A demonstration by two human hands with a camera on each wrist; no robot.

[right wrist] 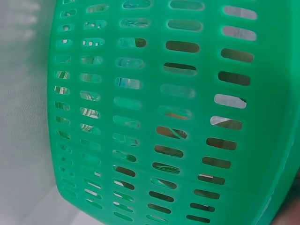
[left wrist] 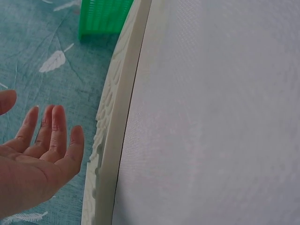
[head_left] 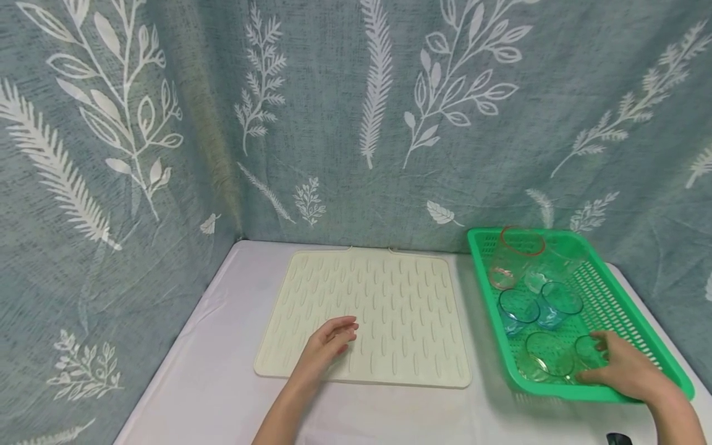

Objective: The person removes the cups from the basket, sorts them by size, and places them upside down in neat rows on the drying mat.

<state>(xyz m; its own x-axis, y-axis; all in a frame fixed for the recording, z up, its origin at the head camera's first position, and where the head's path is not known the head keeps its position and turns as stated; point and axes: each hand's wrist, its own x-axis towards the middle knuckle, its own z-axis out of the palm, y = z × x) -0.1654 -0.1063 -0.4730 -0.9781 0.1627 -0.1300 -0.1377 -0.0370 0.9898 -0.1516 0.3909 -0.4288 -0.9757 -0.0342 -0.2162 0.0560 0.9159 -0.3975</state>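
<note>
In the head view my right hand (head_left: 628, 369) reaches into the near right corner of a green plastic basket (head_left: 503, 355). Its thumb and fingers curl round a small clear drinking glass (head_left: 586, 350). Beside that glass is a wider clear glass (head_left: 547, 355). Two blue-tinted glasses (head_left: 518, 309) stand behind them, and a tall red-rimmed glass (head_left: 514, 259) is farther back next to another clear glass (head_left: 547, 272). My left hand (head_left: 328, 343) hovers over the cream ridged drying mat (head_left: 389, 309), fingers loosely bent, holding nothing.
A white cloth (head_left: 222, 352) covers the table under mat and basket. A leaf-patterned blue-grey curtain (head_left: 334, 111) encloses the back and sides. A small black object (head_left: 618, 439) lies at the near right edge. The perforated basket wall (right wrist: 150, 112) fills much of the right wrist view.
</note>
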